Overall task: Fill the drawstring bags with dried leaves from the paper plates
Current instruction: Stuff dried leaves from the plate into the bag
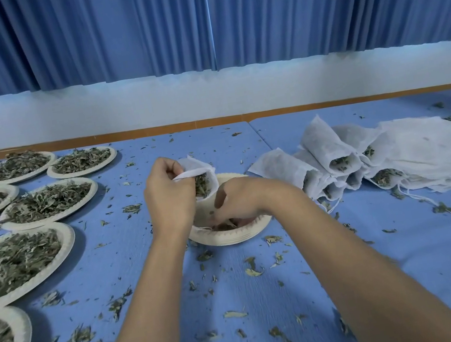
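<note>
The bag point(204, 171) is over the far side of a plate point(231, 237) at the middle of the worktop point(271, 298). It is tilted. Its long axis runs away from the person, with the closed end far and high and the open mouth facing back and down toward the plate. The left hand point(168, 194) pinches the near rim of the mouth and holds it open. Leaves point(201, 186) show inside.

The right hand point(241, 201) is down in the plate with its fingers curled onto the few leaves left there. I cannot tell whether it grips any.

Seven heaped plates point(49, 202) lie in rows to the left, well apart from this one.

To the right, filled bags point(336, 155) are piled on their sides with their mouths toward the person. There are at least six, but the exact count is unclear. Beside them is a stack of flat bags point(432, 152). Leaf crumbs point(252, 271) litter the worktop.
</note>
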Tool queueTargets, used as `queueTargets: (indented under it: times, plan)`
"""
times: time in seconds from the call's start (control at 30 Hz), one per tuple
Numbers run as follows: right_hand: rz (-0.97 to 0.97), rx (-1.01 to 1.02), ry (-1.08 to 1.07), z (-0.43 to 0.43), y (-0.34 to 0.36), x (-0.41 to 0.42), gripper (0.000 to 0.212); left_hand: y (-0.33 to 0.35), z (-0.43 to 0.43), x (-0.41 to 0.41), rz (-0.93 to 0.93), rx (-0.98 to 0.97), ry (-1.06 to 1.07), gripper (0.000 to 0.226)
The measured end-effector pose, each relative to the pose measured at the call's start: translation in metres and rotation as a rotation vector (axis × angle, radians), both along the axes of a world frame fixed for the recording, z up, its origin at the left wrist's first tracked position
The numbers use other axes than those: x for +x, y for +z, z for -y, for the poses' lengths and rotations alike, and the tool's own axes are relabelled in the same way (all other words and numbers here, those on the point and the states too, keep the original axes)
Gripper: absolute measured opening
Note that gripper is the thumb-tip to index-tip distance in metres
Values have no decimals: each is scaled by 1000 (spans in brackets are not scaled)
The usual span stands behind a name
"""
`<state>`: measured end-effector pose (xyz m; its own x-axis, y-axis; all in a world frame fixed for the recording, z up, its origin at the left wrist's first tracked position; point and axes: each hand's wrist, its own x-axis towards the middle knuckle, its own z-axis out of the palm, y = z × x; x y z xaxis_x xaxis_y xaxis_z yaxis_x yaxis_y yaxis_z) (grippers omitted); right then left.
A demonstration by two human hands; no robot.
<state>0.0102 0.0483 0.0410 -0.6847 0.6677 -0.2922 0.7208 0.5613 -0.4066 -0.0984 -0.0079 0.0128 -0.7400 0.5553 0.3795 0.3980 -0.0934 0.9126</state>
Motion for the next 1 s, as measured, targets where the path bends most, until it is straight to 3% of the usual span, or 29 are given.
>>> queueTargets:
  times: [0.2,0.33,0.43,0.73,0.9,1.0]
  plan:
    - [-113,69,-18,8,-13,-12,26,-2,-2,-1,40,21,1,32]
    - [-174,126,-1,11,-22,-14,4,-3,-1,-2,42,23,13,32]
    - [-202,149,-49,8,-25,-9,18,1,0,-6,40,38,31,31]
    - [-230,323,-257,-13,-31,6,24,9,4,-9,17,95,52,33]
    - [-263,302,-274,-15,-32,4,20,6,2,-10,48,92,38,33]
    - [-392,259,-288,-12,-33,1,22,5,1,-9,59,93,39,32]
